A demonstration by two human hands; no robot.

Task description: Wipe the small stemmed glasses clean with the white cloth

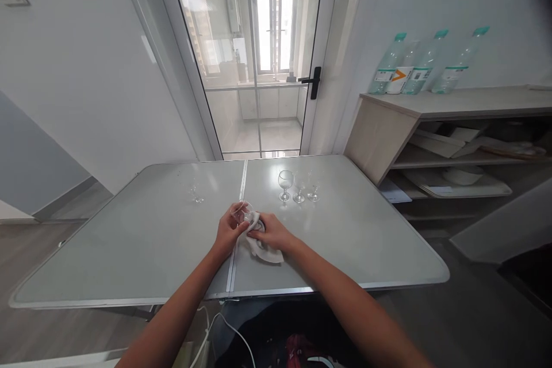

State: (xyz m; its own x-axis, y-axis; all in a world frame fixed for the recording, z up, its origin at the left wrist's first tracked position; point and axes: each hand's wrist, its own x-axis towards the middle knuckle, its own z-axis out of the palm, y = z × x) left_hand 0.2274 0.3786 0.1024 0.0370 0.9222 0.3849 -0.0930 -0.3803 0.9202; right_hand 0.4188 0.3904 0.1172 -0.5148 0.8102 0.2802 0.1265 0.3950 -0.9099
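Note:
Near the table's middle seam, my left hand point(230, 227) is closed around the bowl of a clear stemmed glass point(241, 213). A white cloth point(268, 254) is in my right hand point(271, 231), pressed against the stem end of that glass, and its loose part hangs toward the table's front edge. Beyond my right hand, a round stemmed glass point(285, 179) stands upright beside two other small glasses point(299, 193) point(313, 192). Another clear glass point(195, 194) is on the left half of the table, its outline faint.
The pale folding table point(129, 241) has a metal rim. A glazed door with a black handle point(316, 83) stands behind it. At right, a wooden shelf point(388, 132) holds plastic bottles point(417, 69) and trays. A white cable point(235, 330) hangs below the front edge.

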